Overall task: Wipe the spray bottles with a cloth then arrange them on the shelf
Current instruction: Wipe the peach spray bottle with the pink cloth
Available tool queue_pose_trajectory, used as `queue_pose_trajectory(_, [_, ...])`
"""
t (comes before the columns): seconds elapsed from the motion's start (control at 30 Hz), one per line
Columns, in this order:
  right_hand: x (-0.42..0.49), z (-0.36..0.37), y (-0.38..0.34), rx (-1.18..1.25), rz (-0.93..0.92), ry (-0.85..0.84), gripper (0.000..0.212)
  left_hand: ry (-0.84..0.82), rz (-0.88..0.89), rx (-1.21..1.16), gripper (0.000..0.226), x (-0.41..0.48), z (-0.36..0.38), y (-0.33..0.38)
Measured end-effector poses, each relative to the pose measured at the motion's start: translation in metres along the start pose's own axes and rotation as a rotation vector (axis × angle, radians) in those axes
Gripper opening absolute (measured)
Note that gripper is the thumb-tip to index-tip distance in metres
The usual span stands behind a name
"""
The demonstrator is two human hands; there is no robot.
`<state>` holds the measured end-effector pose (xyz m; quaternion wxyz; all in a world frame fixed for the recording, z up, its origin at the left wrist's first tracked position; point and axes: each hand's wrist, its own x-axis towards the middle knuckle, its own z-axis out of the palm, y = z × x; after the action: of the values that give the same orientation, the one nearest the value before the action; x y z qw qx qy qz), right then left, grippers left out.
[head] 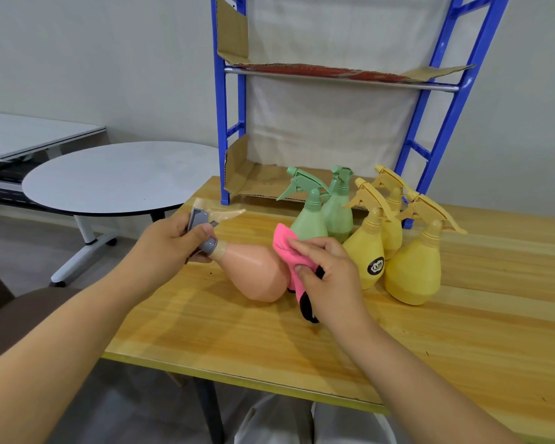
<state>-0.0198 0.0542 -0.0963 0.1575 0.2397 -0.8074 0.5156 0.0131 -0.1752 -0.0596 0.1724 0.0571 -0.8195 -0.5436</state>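
Peach spray bottle (253, 272) mid-wipe.
Left grip (173, 245) clasps its neck, right grip (324, 264) pinches pink cloth (287, 249); a swing could topple yellow bottles (412, 274) (just beside).

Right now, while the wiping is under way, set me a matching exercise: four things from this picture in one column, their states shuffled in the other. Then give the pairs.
1 peach spray bottle
2 pink cloth
3 green spray bottles
4 yellow spray bottles

A three standing upright on the table
B tilted, held by its neck
C two standing upright before the shelf
D pressed against the tilted bottle

Pairs: 1-B, 2-D, 3-C, 4-A
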Motion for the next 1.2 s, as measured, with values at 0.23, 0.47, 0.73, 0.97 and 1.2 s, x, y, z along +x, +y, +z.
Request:
queue_pose_trajectory(0.23, [-0.003,0.009,0.002,-0.05,-0.033,-0.072,0.047,-0.038,-0.202,-0.145,0.01,0.004,0.003,0.004])
queue_pose_trajectory(0.47, [-0.008,0.01,0.001,-0.054,-0.042,-0.038,0.049,-0.156,-0.267,-0.151,0.038,-0.002,0.0,0.007])
queue_pose_trajectory(0.73, [-0.018,0.013,0.0,-0.177,-0.305,0.049,0.041,0.123,-0.433,-0.408,0.022,-0.009,0.012,-0.001])
queue_pose_trajectory(0.97, [-0.027,0.01,-0.001,-0.417,-0.616,0.07,0.046,0.139,-0.632,-0.65,0.019,-0.012,0.014,-0.004])
queue_pose_trajectory(1.2, [-0.033,0.009,0.008,-0.506,-0.681,0.061,0.03,0.119,-0.708,-0.749,0.015,-0.012,0.014,0.006])
